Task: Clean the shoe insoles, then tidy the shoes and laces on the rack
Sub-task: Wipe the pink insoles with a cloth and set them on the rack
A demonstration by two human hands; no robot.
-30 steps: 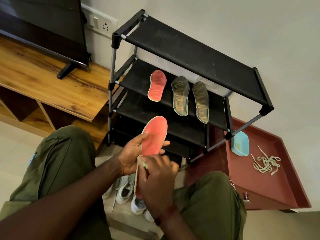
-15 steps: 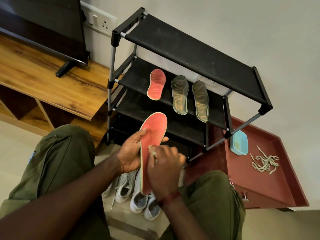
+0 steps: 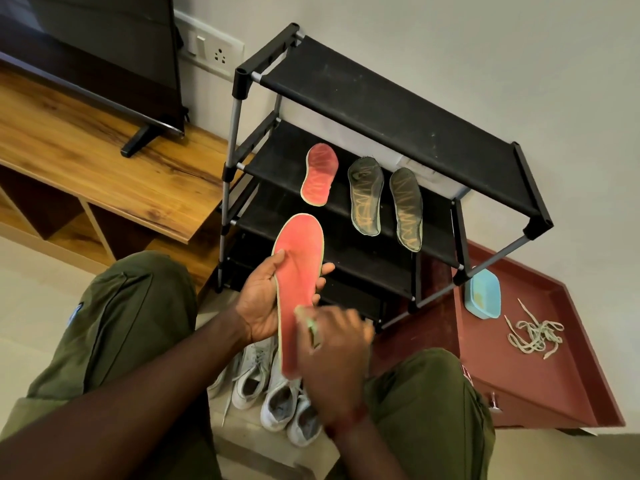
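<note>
My left hand (image 3: 259, 299) grips a red insole with a pale green rim (image 3: 299, 268) from behind, toe end pointing up, in front of the black shoe rack (image 3: 398, 116). My right hand (image 3: 334, 351) is blurred over the insole's heel half and pinches a small green brush (image 3: 310, 325) against it. On the rack's second shelf lie a second red insole (image 3: 320, 174) and two dark insoles (image 3: 366, 195) (image 3: 407, 209). Several white sneakers (image 3: 273, 393) stand on the floor between my knees. A tangle of pale laces (image 3: 535, 336) lies in the maroon tray (image 3: 554, 393).
A light blue dish (image 3: 482, 297) sits in the maroon tray by the rack's right leg. A wooden TV console (image 3: 86, 150) with a television (image 3: 104, 46) stands to the left of the rack. My knees in green trousers flank the shoes.
The red insole has turned from edge-on to face me and now stands straighter. My right hand has slid along its lower half with the brush.
</note>
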